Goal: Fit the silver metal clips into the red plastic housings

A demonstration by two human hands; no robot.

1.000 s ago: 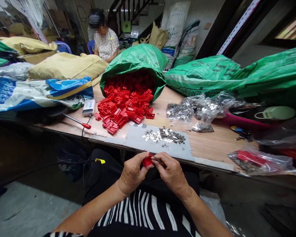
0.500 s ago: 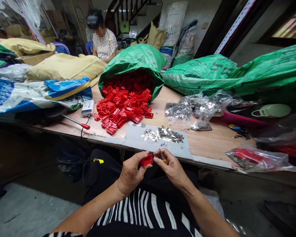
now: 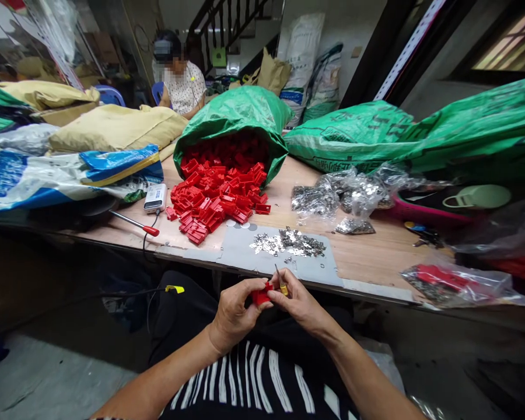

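Just below the table's front edge, my left hand (image 3: 235,312) pinches a small red plastic part (image 3: 261,295). My right hand (image 3: 300,303) is closed on a thin tool with a yellow handle (image 3: 282,285), whose metal tip points up beside the red part. The two hands meet over my lap. On the table, a pile of the same red parts (image 3: 216,198) spills from a green sack (image 3: 238,114). A heap of small silver metal pieces (image 3: 291,241) lies on a grey sheet (image 3: 249,251) right in front of my hands.
A red-handled screwdriver (image 3: 135,223) and a white device (image 3: 154,197) lie left of the red pile. Clear bags of metal pieces (image 3: 341,195) sit to the right. More green sacks (image 3: 420,131) and blue-white bags (image 3: 61,169) line the table. Another person (image 3: 179,79) sits at the far end.
My hands dropped slightly and came closer together. The yellow-handled tool in my right hand now shows plainly, its tip up next to the red part.
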